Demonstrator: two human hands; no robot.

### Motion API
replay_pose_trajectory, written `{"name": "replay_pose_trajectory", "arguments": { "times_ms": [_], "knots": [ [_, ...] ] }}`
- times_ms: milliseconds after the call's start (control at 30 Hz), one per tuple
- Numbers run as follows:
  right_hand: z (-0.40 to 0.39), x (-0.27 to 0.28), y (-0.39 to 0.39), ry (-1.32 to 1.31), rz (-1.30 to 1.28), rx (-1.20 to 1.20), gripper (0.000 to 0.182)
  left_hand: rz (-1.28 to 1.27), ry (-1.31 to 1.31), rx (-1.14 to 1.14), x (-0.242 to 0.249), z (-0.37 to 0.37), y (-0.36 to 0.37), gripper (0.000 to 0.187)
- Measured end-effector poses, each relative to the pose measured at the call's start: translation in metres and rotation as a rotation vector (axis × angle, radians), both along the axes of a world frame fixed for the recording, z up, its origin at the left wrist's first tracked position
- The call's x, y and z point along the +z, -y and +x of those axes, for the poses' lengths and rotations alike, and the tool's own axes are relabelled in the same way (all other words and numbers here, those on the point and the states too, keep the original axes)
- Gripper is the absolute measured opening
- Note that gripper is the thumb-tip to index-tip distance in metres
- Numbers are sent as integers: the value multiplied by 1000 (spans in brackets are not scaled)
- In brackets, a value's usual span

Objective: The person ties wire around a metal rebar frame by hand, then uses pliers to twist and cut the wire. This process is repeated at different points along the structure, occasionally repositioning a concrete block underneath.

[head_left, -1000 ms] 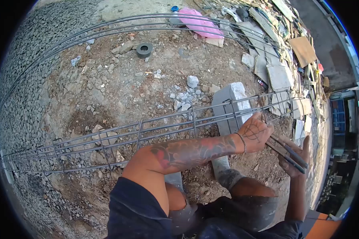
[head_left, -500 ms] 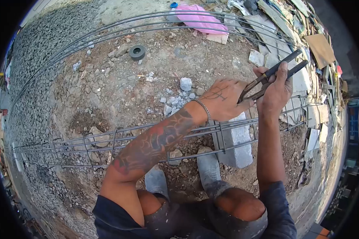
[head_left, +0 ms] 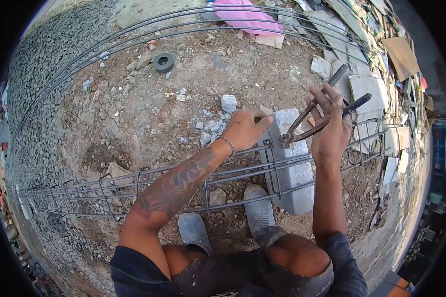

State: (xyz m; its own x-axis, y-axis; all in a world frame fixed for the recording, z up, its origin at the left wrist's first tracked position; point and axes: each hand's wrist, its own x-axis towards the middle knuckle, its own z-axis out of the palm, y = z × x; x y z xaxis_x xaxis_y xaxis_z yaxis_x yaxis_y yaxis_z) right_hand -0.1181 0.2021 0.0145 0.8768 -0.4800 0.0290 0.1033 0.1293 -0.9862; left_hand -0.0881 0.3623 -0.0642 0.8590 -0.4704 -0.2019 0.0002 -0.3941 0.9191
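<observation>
My right hand (head_left: 333, 121) holds a pair of long-handled pincers (head_left: 307, 132), with the fingers between and around the spread handles. The pincers' jaws are beside a tied corner of the rebar cage (head_left: 223, 177), above a pale concrete block (head_left: 298, 182). Just left of the jaws, my left hand (head_left: 246, 129) is over the cage's upper bar, thumb and fingers drawn together. Whatever may be between those fingertips is too small to make out. The cage runs across in front of my boots, over the block.
Grey gravel (head_left: 49, 64) covers the upper left. Long loose bars (head_left: 183, 30) arch across the far side, near a pink sheet (head_left: 248, 17). A dark round roll (head_left: 163, 63) and white rubble (head_left: 210, 129) lie on the dirt. Boards (head_left: 400, 57) are piled at right.
My left hand has moved left, away from the pincers. The pincers have come down toward the cage, with their handles spread wider and the right hand's fingers opened more around them.
</observation>
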Motion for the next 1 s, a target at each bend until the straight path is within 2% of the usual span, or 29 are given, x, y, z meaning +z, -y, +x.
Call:
{"name": "replay_pose_trajectory", "arguments": {
  "times_ms": [167,333,567,667,733,833,1000],
  "knots": [
    [-8,-2,-14,59,-149,73,44,-104,82,11,-3,-1,8,36],
    [-8,-2,-23,52,-161,123,43,-52,169,26,0,-5,7,36],
    [-8,0,-30,9,-96,61,40,-83,144,61,0,-6,6,37],
    [-12,-4,-33,31,-159,16,35,-107,138,39,-1,-7,8,36],
    [-12,-6,-35,78,-108,-28,27,-160,65,35,2,-7,8,35],
    [-7,-3,-40,71,-54,-108,21,-156,120,69,-1,-9,10,34],
    [-5,-1,-43,37,-70,-126,22,-117,80,36,11,-10,4,31]
  ]
}}
